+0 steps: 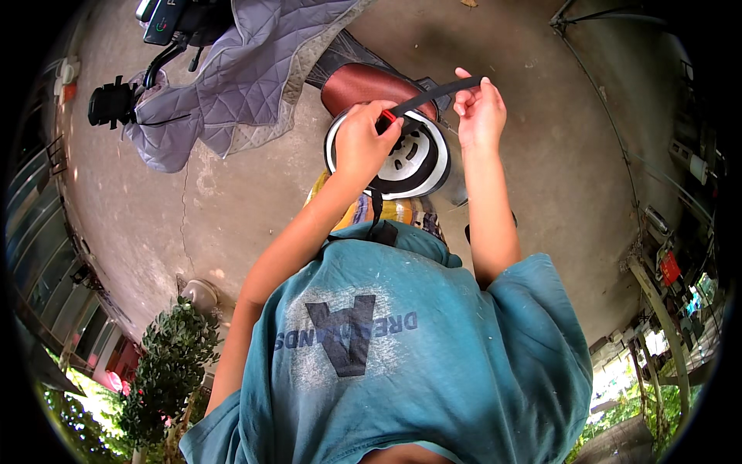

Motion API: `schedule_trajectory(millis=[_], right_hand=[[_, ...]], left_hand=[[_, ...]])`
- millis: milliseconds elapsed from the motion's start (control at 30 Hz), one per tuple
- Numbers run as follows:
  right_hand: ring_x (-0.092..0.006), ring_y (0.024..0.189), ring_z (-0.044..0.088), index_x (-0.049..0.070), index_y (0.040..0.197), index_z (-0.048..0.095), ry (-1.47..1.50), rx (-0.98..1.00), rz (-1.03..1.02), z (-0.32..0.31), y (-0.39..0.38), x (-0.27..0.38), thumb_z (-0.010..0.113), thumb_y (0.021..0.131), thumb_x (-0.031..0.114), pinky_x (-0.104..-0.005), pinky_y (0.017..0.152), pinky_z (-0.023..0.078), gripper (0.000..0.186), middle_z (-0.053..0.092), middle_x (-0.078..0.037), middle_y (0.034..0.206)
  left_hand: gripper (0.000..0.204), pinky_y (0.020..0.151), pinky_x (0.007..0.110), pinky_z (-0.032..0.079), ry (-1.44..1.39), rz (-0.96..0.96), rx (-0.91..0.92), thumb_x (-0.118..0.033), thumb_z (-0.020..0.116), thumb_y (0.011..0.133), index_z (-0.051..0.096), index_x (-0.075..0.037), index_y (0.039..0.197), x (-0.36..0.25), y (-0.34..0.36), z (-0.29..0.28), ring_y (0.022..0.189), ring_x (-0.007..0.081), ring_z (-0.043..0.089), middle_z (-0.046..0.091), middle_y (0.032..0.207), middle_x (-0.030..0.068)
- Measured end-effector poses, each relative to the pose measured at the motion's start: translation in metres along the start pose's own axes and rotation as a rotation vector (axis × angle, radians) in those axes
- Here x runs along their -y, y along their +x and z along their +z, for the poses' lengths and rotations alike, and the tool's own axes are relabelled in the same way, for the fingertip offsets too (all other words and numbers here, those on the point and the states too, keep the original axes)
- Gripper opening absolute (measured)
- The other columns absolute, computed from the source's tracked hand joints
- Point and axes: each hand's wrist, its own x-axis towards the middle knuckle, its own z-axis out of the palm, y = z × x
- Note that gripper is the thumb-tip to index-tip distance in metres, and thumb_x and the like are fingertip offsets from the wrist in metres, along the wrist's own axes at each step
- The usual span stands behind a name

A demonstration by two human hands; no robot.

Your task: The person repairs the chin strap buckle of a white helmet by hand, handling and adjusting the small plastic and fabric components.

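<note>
A white helmet (442, 164) with black inner padding lies with its hollow side up in front of me, against the near end of a reddish-brown scooter seat (359, 85). My left hand (362, 141) is closed at a small red buckle (389, 117) over the helmet's opening, thumb and fingers pinching it. From there a black strap (433, 94) stretches up to the right. My right hand (482, 112) pinches the strap's far end between thumb and fingers, clear of the helmet. Part of the helmet's left side is hidden behind my left hand.
The scooter's front carries a grey quilted cover (232, 77), a dark display (163, 22) and a black handlebar grip part (112, 103) at upper left. Concrete floor (564, 178) surrounds it. A leafy plant (171, 348) stands at lower left, and a wooden post (657, 305) at right.
</note>
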Motion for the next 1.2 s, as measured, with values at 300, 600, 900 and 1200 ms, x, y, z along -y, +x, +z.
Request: schedule_trajectory(millis=[300,600,900,1200], right_hand=[[-0.0367,0.096,0.068,-0.001,0.116,0.055,0.3,0.537,0.241,0.013,-0.022,0.022,0.041,0.105,0.029,-0.0395,0.082,0.059,0.034,0.063,-0.029,0.115],[-0.021,0.096,0.068,-0.002,0.119,0.06,-0.435,0.636,0.222,0.011,-0.034,0.015,0.055,0.094,-0.001,-0.0313,0.085,0.056,0.025,0.065,-0.012,0.107],[-0.0046,0.066,0.055,0.001,0.093,0.072,-0.925,0.622,0.102,0.013,-0.053,0.003,0.073,0.088,0.013,-0.0208,0.059,0.043,0.013,0.066,0.001,0.079],[-0.0027,0.064,0.055,-0.001,0.088,0.072,-0.752,0.47,0.014,0.008,-0.063,-0.018,0.073,0.086,0.012,-0.0212,0.057,0.042,0.013,0.066,0.001,0.072]], left_hand=[[0.036,0.074,0.028,0.052,-0.158,-0.093,0.202,-0.011,0.074,0.085,0.052,0.0,0.111,0.022,0.001,0.006,0.086,0.0165,0.069,0.072,0.102,0.0146],[0.035,0.084,0.03,0.052,-0.552,-0.087,0.064,-0.001,0.077,0.079,0.06,0.0,0.109,0.037,-0.004,0.016,0.097,0.0194,0.066,0.067,0.105,0.0106],[0.033,0.086,0.026,0.053,-0.985,-0.274,0.178,0.007,0.075,0.079,0.06,0.001,0.108,0.042,-0.008,0.006,0.1,0.014,0.063,0.065,0.109,0.0067],[0.034,0.085,0.026,0.055,-0.668,-0.178,0.151,0.009,0.072,0.081,0.058,0.001,0.111,0.033,-0.01,0.005,0.098,0.013,0.064,0.065,0.108,0.0076]])
